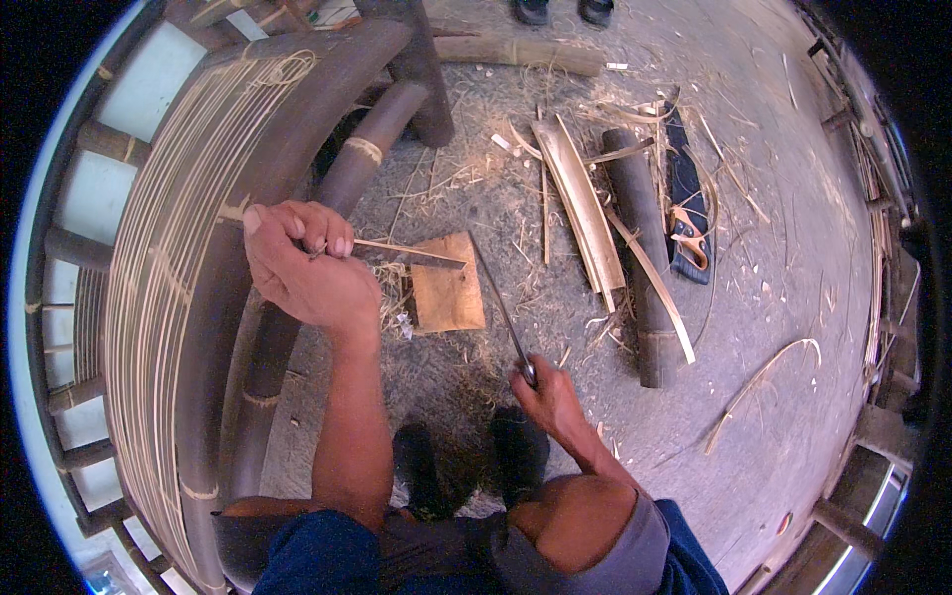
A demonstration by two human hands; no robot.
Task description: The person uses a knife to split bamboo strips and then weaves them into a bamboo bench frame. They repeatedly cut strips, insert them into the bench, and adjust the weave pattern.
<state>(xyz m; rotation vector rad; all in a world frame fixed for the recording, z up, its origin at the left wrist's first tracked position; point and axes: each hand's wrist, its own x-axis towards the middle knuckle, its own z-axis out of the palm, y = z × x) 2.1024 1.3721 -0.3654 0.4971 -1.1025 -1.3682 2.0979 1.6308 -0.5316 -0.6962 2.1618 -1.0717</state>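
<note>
Pinched in my left hand (312, 263) is a thin bamboo strip (407, 252), its far end over a wooden block (448, 302) — and my right hand (552, 397) wraps around a long knife (502, 296) — tip near the block.

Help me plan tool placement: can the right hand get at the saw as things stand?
Probably not straight away: the right hand is gripping a knife, and the dark pole lies between hand and saw. A freed hand might reach over the pole.
</note>
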